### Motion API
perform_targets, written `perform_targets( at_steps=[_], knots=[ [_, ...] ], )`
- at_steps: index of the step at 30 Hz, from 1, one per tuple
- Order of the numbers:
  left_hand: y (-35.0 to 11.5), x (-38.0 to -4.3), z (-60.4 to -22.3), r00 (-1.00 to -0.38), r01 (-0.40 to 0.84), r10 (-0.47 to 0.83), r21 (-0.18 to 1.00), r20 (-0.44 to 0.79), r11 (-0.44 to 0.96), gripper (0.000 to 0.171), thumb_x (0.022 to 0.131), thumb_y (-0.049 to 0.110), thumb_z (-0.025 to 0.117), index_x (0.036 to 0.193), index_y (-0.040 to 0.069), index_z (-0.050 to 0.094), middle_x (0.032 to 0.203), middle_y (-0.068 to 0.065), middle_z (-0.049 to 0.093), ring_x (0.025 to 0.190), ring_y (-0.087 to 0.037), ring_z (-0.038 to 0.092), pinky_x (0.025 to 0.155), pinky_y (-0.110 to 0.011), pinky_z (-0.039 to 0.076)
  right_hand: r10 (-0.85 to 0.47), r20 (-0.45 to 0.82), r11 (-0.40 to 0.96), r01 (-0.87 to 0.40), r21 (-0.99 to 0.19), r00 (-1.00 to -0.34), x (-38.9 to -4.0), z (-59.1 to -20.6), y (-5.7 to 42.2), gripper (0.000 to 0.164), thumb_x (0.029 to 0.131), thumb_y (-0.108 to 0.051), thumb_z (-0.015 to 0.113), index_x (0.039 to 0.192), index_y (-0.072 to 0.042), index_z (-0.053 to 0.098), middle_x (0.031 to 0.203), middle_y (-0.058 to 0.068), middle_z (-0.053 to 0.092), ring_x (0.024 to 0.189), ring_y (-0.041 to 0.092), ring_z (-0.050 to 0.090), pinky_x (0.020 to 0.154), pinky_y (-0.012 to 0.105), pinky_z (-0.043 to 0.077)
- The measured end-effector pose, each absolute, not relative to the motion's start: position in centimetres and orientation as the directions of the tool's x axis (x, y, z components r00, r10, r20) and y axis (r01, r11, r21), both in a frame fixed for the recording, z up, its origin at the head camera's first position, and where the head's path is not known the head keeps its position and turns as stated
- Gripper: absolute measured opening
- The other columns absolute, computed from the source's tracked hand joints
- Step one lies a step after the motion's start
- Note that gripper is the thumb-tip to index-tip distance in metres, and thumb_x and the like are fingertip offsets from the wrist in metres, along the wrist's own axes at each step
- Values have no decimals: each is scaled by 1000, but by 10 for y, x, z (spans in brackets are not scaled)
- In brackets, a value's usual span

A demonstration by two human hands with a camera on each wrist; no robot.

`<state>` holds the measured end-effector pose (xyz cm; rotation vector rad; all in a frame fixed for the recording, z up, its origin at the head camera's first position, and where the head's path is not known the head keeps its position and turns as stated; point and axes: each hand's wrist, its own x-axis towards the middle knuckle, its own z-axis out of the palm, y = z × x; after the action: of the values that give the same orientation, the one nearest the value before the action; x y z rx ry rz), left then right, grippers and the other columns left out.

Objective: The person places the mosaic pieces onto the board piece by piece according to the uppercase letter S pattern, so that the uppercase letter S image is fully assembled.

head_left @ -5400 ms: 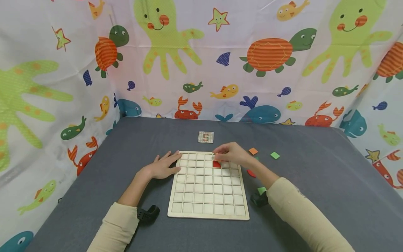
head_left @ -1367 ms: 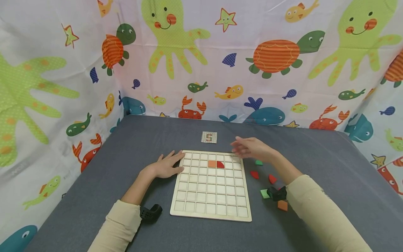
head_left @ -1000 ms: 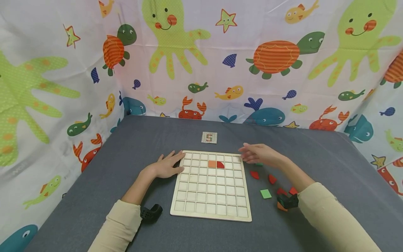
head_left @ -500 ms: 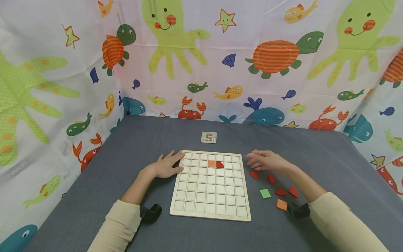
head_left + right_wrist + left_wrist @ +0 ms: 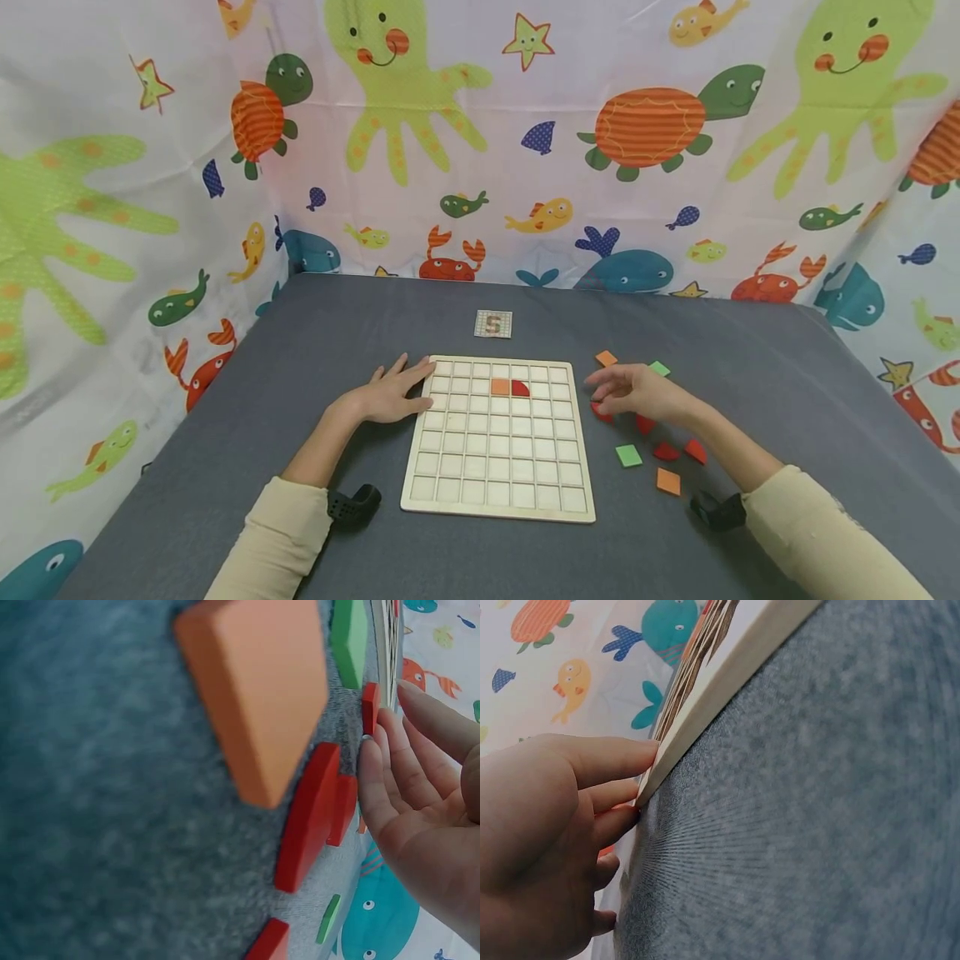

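My left hand (image 5: 388,396) rests on the left edge of a pale wooden grid board (image 5: 495,514), its fingers fairly straight; in the left wrist view, the thumb touches the board's side. An orange square tile (image 5: 500,387) and a red quarter-circle tile (image 5: 520,388) sit side by side in cells of its second row. Off the board's right edge, my right hand (image 5: 637,393) hovers with loosely bent fingers over a loose red tile (image 5: 600,412). In the right wrist view, its fingertips are right at that red tile (image 5: 370,707), and thumb and fingers stand apart.
Several loose tiles lie right of the board: a green square (image 5: 628,456), an orange square (image 5: 668,482), a red tile (image 5: 695,452), an orange tile (image 5: 606,358) and a green one (image 5: 659,368) farther back. A small letter card (image 5: 492,324) lies behind the board.
Since the earliest frame, an orange tile has come to lie left of the red one on the board. My right hand has moved right, off the board to the loose tiles. My left hand stays.
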<state>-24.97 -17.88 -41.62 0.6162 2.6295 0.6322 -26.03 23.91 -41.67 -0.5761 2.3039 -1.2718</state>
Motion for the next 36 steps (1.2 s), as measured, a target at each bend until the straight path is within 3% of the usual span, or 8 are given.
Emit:
perform_targets(
  at_steps=[7, 14, 20, 29, 36],
  knots=[
    [-180, -251, -417, -842, 335, 491, 496, -225, 801, 65, 100, 30, 49, 152, 5, 20, 157, -16, 13, 141, -42, -3, 107, -63, -1, -555, -154, 506, -185, -843, -817, -258, -415, 238, 42, 86, -3, 70, 124, 5, 56, 104, 13, 64, 96, 27, 59, 78, 28, 51],
    [-180, -250, -417, -841, 335, 494, 503, -223, 797, 66, 100, 30, 50, 152, 4, 20, 157, -17, 13, 141, -42, -2, 107, -63, -1, -597, -73, 516, -313, -798, -799, -257, -418, 235, 40, 82, 0, 73, 119, 7, 59, 96, 11, 63, 89, 26, 59, 76, 28, 51],
    [-181, -251, -420, -840, 340, 496, 499, -220, 797, 66, 100, 31, 49, 152, 5, 20, 157, -16, 13, 141, -41, -1, 107, -63, -1, -622, -97, 551, -346, -760, -777, -257, -412, 231, 39, 83, 1, 71, 120, 6, 59, 95, 9, 61, 87, 24, 57, 74, 30, 50],
    [-180, -251, -421, -837, 343, 501, 501, -221, 795, 65, 100, 30, 49, 153, 5, 19, 157, -16, 12, 141, -41, -1, 107, -63, -3, -631, -153, 574, -325, -752, -760, -258, -411, 232, 41, 85, -1, 70, 124, 4, 58, 89, 7, 58, 77, 21, 54, 61, 28, 44],
    [-179, -251, -421, -839, 342, 497, 498, -221, 797, 66, 100, 31, 49, 153, 5, 19, 157, -16, 13, 142, -41, 0, 107, -63, -3, -517, -210, 619, -193, -761, -830, -260, -413, 239, 33, 88, -12, 69, 119, -2, 65, 88, 4, 64, 77, 20, 55, 63, 30, 47]
  ],
)
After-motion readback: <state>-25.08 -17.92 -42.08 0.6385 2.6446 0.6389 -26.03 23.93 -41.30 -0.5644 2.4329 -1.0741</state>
